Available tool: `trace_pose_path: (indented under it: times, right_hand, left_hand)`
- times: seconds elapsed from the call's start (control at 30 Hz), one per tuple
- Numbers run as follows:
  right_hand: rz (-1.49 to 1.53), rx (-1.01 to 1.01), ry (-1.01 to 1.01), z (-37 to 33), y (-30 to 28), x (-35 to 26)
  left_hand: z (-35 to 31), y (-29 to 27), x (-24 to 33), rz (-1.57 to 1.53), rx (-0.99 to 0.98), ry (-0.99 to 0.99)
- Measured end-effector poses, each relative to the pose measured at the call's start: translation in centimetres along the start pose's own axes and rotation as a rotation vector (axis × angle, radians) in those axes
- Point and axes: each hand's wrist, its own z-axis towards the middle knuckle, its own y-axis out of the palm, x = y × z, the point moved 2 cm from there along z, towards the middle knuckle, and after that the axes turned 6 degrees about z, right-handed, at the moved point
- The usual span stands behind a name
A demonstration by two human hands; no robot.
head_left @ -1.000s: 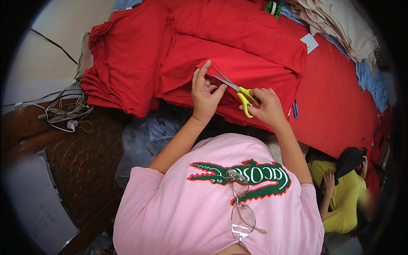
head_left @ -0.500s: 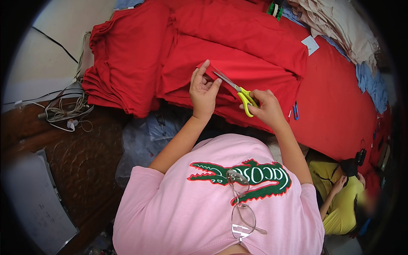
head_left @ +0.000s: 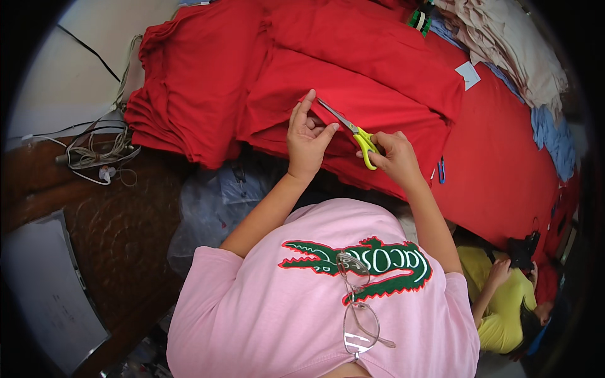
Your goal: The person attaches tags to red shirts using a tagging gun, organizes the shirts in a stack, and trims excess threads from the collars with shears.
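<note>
My right hand [head_left: 395,155] grips the yellow-green handles of a pair of scissors [head_left: 356,131]. The blades look nearly closed, and their tips lie by the index fingertip of my left hand [head_left: 307,142]. That hand has its index finger and thumb apart and the other fingers bent, holding an edge of red cloth [head_left: 340,94]. Exactly how the fingers grip it is partly hidden. The cloth belongs to a stack of folded red fabric in front of me.
Another red stack [head_left: 195,75] lies left. A blue pen-like object [head_left: 442,170], white paper piece [head_left: 468,75] and green spool-like item [head_left: 420,21] are to the right. Beige cloth [head_left: 504,44] sits far right; a person in yellow [head_left: 507,302] works nearby. Cables [head_left: 101,151] tangle at left.
The scissors' blades have come together from an open spread, close to my left fingertips. The surroundings have shifted slightly in view. The person in yellow has bent further down.
</note>
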Motion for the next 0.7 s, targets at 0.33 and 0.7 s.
trace_pose_path:
  times: [0.33,0.7]
  right_hand:
    - [0.129,0.291,0.051,-1.1,3.9,0.1]
    - [-0.181,0.491,0.076,1.9,5.8,4.7]
  left_hand:
    - [-1.2,-0.3,-1.6,-0.006,0.027,-0.096]
    - [-3.9,-1.2,-7.7,-0.499,0.118,-0.565]
